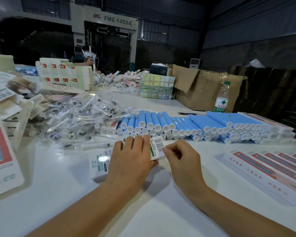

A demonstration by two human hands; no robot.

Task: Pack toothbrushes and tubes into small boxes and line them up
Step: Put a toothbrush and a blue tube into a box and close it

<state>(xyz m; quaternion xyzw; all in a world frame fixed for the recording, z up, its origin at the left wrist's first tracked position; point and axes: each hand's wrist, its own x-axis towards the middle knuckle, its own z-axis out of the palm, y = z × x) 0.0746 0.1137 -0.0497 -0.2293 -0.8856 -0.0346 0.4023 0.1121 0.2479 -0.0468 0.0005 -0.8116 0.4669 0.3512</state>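
Lying flat across a small white box [99, 164], the left hand [132, 158] is pressing it to the white table [58, 194], fingers stretched forward and only loosely bent, the thumb tucked against the box's near right corner. The right hand [181, 156] is curling its fingers and pinching the box's end flap [157, 145], the one bearing a barcode, which is standing up at the box's right end between the two hands. Just beyond the fingertips, blue tubes [186, 125] with white caps are lying stacked in a long row. To their left, wrapped toothbrushes [80, 115] are sitting in a loose heap. Finished boxes [272, 170] are lying side by side in a line to the right, well apart from the hands. Flat unfolded cartons [3, 151] are spreading along the left edge, and a water bottle [221, 98] is standing upright beside a cardboard carton [200, 89] farther back.
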